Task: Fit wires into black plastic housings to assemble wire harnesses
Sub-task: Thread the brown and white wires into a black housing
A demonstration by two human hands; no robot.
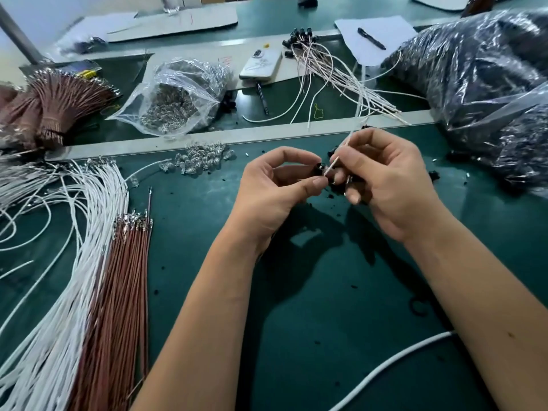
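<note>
Black housing (319, 169) sits pinched in the left hand (275, 188) fingers above the worktop (311, 292). Right hand (388, 185) pinches the wire (332, 167) at its opening. Risk: an angled push could bend the terminal or leave it unseated.

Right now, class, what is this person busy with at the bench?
A person is assembling a wire harness. The left hand pinches a small black housing, while the right hand feeds a wire into it. Loose white wires and brown wires lie to the left on the green mat.
</note>
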